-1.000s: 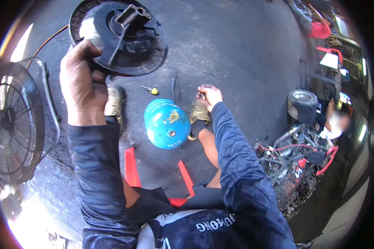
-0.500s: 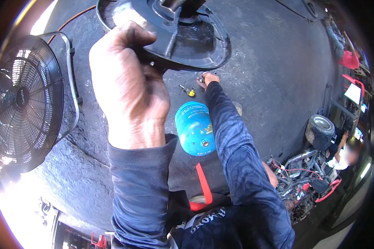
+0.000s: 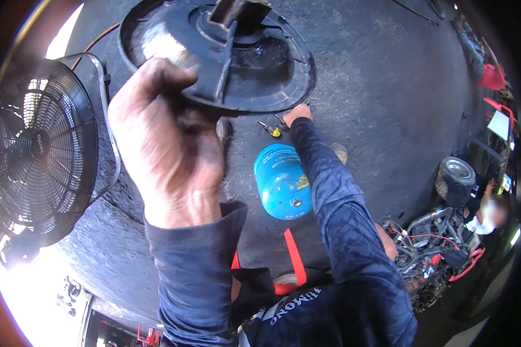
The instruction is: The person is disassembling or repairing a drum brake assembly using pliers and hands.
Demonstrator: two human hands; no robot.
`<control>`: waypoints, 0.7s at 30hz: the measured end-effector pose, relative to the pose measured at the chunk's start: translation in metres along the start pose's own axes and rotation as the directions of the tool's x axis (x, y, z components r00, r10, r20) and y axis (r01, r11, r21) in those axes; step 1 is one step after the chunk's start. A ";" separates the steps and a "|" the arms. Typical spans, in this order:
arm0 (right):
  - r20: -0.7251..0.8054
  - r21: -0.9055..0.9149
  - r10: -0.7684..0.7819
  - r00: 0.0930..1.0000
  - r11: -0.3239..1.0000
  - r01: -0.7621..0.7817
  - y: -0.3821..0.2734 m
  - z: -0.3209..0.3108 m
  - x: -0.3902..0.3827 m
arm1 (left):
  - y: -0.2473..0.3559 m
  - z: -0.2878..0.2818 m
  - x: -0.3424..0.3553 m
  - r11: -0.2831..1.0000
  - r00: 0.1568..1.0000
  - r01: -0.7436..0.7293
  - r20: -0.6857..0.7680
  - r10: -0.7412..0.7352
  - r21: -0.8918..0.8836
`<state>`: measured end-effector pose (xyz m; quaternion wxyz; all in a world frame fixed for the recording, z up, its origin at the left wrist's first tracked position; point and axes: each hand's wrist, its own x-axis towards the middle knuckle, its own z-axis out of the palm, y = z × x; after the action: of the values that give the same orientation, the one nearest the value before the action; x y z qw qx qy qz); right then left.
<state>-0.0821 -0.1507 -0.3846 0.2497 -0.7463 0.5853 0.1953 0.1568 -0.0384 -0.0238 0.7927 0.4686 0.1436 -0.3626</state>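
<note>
Dark floor (image 3: 376, 87) spans most of the view; its margins are lost in the lens's black surround. At left, a black caged fan (image 3: 40, 150) is partly swallowed by that darkness. The black disc-shaped part (image 3: 237, 63) is held raised above the floor, tilted; the top of its central hub is cut off by the upper edge. On the floor, a blue rounded container (image 3: 281, 182) is overlapped at its right by the right sleeve (image 3: 330, 179). The disc's near rim is gripped by the left hand (image 3: 168, 141), thumb on top; its fingers are hidden underneath. The right hand (image 3: 298, 114) is seen small near the disc's rim, fingers obscured; whether anything is grasped cannot be told. Beside it, a small yellow-ended object (image 3: 276, 132) is poorly resolved.
</note>
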 end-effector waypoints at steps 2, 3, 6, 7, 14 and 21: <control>-0.008 0.082 -0.090 0.996 0.993 0.090 -0.020 -0.003 0.001 | 0.008 -0.002 -0.008 1.000 0.997 -0.017 -0.073 0.018 0.016; -0.026 0.141 -0.176 0.984 0.974 0.178 -0.031 -0.008 0.001 | 0.010 0.000 -0.012 1.000 0.993 -0.016 -0.119 0.018 0.014; 0.089 -0.139 -0.255 0.963 0.954 0.266 -0.046 -0.024 -0.001 | 0.025 -0.026 -0.011 0.997 0.994 0.033 -0.107 -0.025 0.072; 0.183 -0.364 -0.271 0.945 0.874 0.321 -0.046 -0.021 -0.002 | 0.030 -0.027 -0.010 0.994 0.994 0.057 -0.099 -0.049 0.090; -0.046 -0.025 -0.089 0.995 0.996 0.088 0.040 -0.010 -0.011 | 0.037 -0.023 -0.004 1.000 0.998 -0.011 -0.065 0.010 -0.020; 0.117 -0.018 0.005 0.993 1.000 -0.003 0.070 -0.021 -0.059 | 0.044 -0.030 -0.009 1.000 0.999 0.001 -0.053 -0.002 -0.015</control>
<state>-0.1645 -0.1307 -0.3439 0.2768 -0.7345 0.5694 0.2445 0.1854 0.0045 -0.0062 0.7920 0.4718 0.1675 -0.3495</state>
